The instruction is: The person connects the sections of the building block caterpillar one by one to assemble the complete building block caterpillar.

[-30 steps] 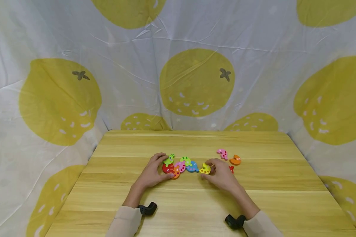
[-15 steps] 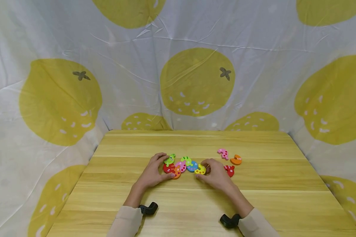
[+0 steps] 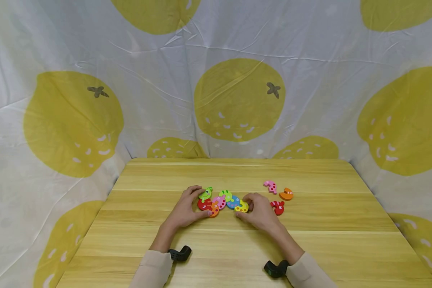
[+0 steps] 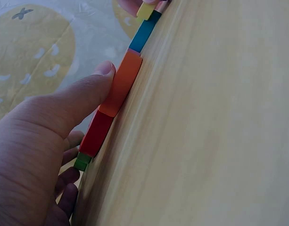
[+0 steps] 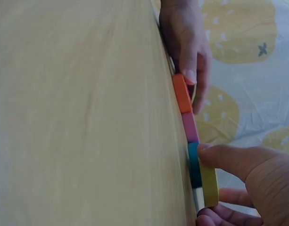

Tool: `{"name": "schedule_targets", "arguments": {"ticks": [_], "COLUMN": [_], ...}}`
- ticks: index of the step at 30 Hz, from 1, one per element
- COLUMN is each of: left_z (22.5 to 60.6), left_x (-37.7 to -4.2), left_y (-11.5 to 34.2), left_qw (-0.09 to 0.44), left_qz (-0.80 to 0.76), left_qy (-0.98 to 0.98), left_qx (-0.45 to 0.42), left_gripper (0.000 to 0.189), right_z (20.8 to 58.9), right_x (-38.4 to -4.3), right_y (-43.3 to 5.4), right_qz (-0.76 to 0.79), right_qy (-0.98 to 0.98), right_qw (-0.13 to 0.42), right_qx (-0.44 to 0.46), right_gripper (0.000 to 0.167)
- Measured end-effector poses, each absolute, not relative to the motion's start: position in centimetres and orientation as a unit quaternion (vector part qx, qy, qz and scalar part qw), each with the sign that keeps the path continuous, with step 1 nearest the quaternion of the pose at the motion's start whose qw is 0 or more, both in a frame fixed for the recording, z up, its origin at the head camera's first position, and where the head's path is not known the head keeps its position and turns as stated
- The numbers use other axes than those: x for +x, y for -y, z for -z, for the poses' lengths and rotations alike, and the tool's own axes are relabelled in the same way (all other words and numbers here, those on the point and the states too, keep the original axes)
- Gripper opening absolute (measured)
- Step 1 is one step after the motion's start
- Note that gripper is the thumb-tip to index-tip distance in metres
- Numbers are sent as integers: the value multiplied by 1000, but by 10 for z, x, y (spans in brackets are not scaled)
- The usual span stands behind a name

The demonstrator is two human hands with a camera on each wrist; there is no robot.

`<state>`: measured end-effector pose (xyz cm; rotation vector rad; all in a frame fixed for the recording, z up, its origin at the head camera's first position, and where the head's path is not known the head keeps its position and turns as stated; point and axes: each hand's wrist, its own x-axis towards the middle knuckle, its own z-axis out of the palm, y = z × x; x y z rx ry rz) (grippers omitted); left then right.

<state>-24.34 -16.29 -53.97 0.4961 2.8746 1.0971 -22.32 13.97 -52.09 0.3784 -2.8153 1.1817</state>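
A row of joined number puzzle pieces lies on the table: a green caterpillar head [image 3: 205, 194], red 2 [image 3: 203, 204], orange 3 [image 3: 215, 208], pink 4 [image 3: 221, 202], green 5 [image 3: 225, 195] and blue 6 [image 3: 232, 202]. My left hand [image 3: 183, 209] grips the row's left end, thumb against the orange piece and fingers by the head. Between thumb and fingers, my right hand [image 3: 261, 212] pinches a yellow spotted puzzle piece [image 3: 242, 207] at the blue one's right edge. In the right wrist view the yellow piece [image 5: 209, 183] sits higher than the blue piece [image 5: 194, 165], overlapping it.
Right of my right hand lie three loose pieces: a red 8 [image 3: 279, 208], an orange 10 [image 3: 286, 194] and a pink spotted one [image 3: 271, 187]. The wooden table [image 3: 216, 256] ends at a fruit-print curtain [image 3: 237, 100] behind. Each wrist carries a black device [image 3: 276, 269].
My right hand has carried the yellow piece left, from beside the blue piece to overlapping its edge. The red 8 has come into view behind it. My left hand has stayed in place.
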Motion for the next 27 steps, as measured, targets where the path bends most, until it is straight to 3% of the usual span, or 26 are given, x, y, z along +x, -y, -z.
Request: {"name": "schedule_targets", "arguments": {"ticks": [15, 22, 27], "left_z": [539, 542, 541], "left_x": [-244, -245, -245], "left_y": [163, 162, 162], "left_qw": [5, 0, -5], "left_qz": [-357, -351, -348], "left_qy": [-919, -922, -923], "left_qx": [167, 163, 162], "left_gripper": [87, 87, 85], "right_z": [523, 525, 524], "right_x": [-223, -219, -217], "right_y": [-138, -157, -178], "right_qz": [-395, -413, -401], "right_qy": [912, 904, 907], "right_qw": [15, -3, 17], "right_qx": [108, 116, 129], "right_gripper": [52, 55, 54]}}
